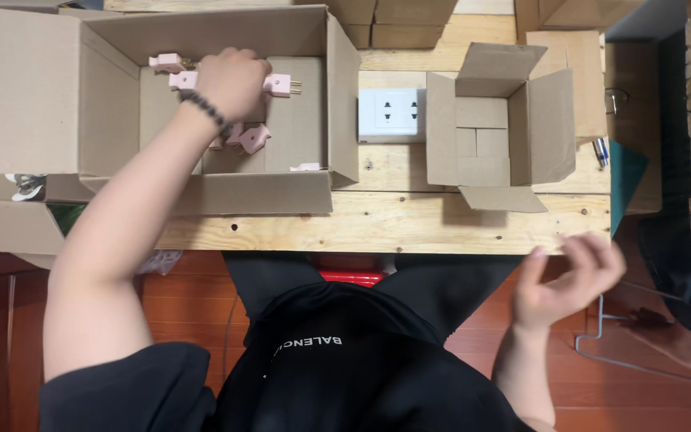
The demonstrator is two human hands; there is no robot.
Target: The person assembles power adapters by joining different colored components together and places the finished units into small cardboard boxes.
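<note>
- My left hand (232,80) is down inside the big open cardboard box (33,88), fingers curled over pink plugs (277,84); I cannot tell whether it really grips one.
- More pink plugs lie loose on that box's floor, just below my hand.
- My right hand (565,280) hovers off the wooden table (377,228) edge, loosely open, holding nothing.
- A white wall socket (392,114) sits between the big box and a small open carton (493,124) packed with little brown boxes.

Even, soft indoor light falls from overhead on the pale wooden plank table (409,228), casting faint shadows inside the open brown cardboard boxes (297,32); the right hand (573,280) shows slight motion blur.
</note>
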